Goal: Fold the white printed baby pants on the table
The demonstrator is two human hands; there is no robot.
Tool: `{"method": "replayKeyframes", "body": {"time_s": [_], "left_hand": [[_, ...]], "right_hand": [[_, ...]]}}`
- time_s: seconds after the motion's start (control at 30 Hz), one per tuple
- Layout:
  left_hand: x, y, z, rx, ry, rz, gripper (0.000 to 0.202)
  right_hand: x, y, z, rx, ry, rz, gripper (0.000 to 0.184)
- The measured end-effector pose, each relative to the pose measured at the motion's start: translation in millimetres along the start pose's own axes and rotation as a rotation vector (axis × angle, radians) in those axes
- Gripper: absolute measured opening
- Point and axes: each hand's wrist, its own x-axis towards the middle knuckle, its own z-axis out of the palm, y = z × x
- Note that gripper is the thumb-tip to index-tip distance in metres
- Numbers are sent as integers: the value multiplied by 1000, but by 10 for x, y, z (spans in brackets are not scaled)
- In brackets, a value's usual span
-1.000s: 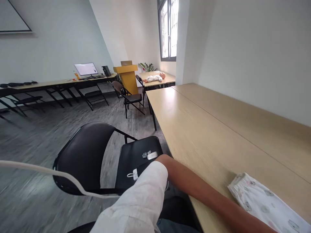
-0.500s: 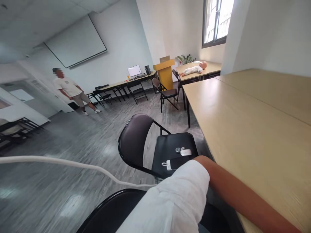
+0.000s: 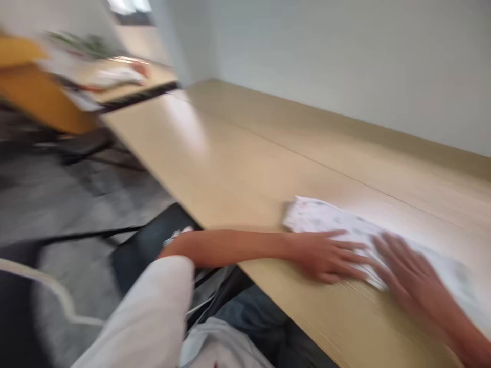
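A white patterned cloth lies flat on the long light wooden table. My left hand rests on the cloth's near edge, fingers stretched out flat. My right hand lies flat on the cloth to the right of it, fingers spread. The whole picture is smeared by motion. My left forearm reaches across the table's front edge from a white sleeve.
A black folding chair seat with small items on it stands left of the table edge. A yellow lectern and a far table with a doll are blurred at the upper left. A white cable crosses the lower left.
The view has swung right and down from the room to the table. Both hands and the cloth have come into view; the person standing at the far left is out of frame.
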Motion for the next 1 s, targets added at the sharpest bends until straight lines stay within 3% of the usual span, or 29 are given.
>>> {"method": "replayKeyframes", "body": {"time_s": [0.03, 0.1, 0.2, 0.3, 0.37, 0.47, 0.57, 0.63, 0.9, 1.0], "left_hand": [[22, -4, 62, -51, 54, 25, 57], [45, -77, 213, -186, 117, 44, 66], [92, -193, 358, -301, 163, 54, 67], [112, -162, 337, -320, 149, 68, 68], [118, -105, 303, -315, 135, 63, 68], [134, -50, 305, -307, 137, 50, 67], [146, -28, 340, -312, 167, 42, 65], [150, -17, 354, -311, 168, 38, 65], [150, 26, 322, -334, 118, 30, 76], [136, -5, 262, -438, 114, 12, 78]], "right_hand": [[-181, 12, -194, -63, -48, 78, 59], [-305, 20, -427, -99, -269, 196, 68], [-233, 173, -536, -101, -378, 315, 78], [-199, 255, -579, -111, -375, 426, 73], [-193, 184, -576, -137, -310, 458, 67], [-133, -40, -504, -74, -224, 329, 61], [-45, -223, -398, 42, -286, 143, 57], [-14, -230, -348, 28, -315, 125, 55], [-153, 361, -394, -129, -327, 468, 60], [-184, 435, -449, -164, -312, 575, 60]]}}
